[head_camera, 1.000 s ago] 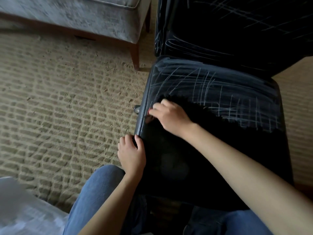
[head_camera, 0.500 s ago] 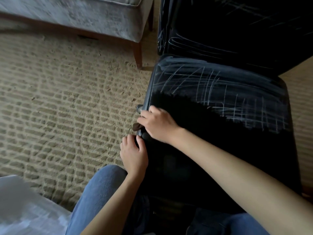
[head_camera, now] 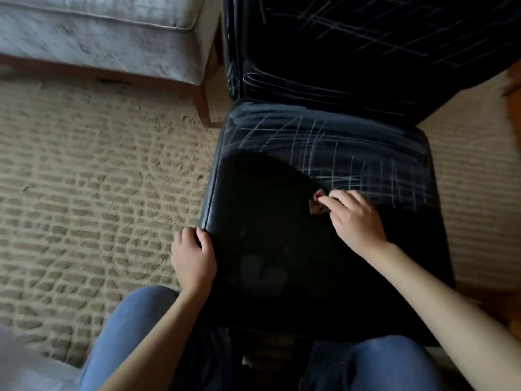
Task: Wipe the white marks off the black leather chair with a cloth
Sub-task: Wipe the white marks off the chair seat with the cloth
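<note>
The black leather chair (head_camera: pixel 282 277) stands in front of me, its seat dark and plain in the near half. White marks (head_camera: pixel 352 153) cross the far half of the seat, and more white marks (head_camera: pixel 366 26) streak the backrest. My right hand (head_camera: pixel 356 221) rests near the seat's middle at the edge of the marked area, its fingers curled on a small dark cloth (head_camera: pixel 316 206) that peeks out by the fingertips. My left hand (head_camera: pixel 193 258) grips the seat's left edge with its fingers curled over the seam.
A grey upholstered bench (head_camera: pixel 112 32) with a wooden leg (head_camera: pixel 204 111) stands at the far left, close to the chair. Beige textured carpet (head_camera: pixel 84 193) covers the floor. My knees in blue jeans (head_camera: pixel 127 334) are just below the seat. Something white (head_camera: pixel 25 365) lies at bottom left.
My right hand has swept the cloth from the seat's left edge rightwards to its middle. My left hand has kept its grip on the left edge.
</note>
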### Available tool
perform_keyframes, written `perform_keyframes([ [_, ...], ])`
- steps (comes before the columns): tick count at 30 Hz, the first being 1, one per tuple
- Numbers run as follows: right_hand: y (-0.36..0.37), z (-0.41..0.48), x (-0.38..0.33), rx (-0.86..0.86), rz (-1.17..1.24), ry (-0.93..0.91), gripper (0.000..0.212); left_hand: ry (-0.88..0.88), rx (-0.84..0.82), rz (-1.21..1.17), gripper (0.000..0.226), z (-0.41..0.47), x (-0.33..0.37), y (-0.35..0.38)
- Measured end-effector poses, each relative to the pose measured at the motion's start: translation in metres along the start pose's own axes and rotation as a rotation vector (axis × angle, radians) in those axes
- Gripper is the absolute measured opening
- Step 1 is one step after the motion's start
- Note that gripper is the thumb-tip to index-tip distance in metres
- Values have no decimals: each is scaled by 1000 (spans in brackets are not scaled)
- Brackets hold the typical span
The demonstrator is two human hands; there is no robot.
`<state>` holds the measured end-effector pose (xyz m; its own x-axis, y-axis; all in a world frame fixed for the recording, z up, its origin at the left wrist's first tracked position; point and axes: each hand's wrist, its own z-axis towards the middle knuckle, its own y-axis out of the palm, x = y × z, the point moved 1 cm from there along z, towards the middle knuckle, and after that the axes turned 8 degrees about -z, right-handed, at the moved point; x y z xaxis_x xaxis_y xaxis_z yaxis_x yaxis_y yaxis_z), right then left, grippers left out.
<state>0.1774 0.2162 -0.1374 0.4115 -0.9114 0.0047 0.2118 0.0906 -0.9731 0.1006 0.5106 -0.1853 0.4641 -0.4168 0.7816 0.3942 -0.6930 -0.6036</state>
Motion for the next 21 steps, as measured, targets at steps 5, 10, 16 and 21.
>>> perform_keyframes([
  [5, -10, -58, 27, -3, -42, -29, 42, 8, 3, 66, 28, 6, 0, 1],
  [10, -4, -18, 37, -22, -27, -38, 37, 40, 14, 90, 27, 12, 3, 2],
  [16, -3, 52, 37, -185, -21, 216, 40, 69, 8, 120, 30, 26, 6, 1],
  [21, -8, -9, 19, -60, 67, -30, 33, 93, -8, 126, 31, 34, 10, 0],
])
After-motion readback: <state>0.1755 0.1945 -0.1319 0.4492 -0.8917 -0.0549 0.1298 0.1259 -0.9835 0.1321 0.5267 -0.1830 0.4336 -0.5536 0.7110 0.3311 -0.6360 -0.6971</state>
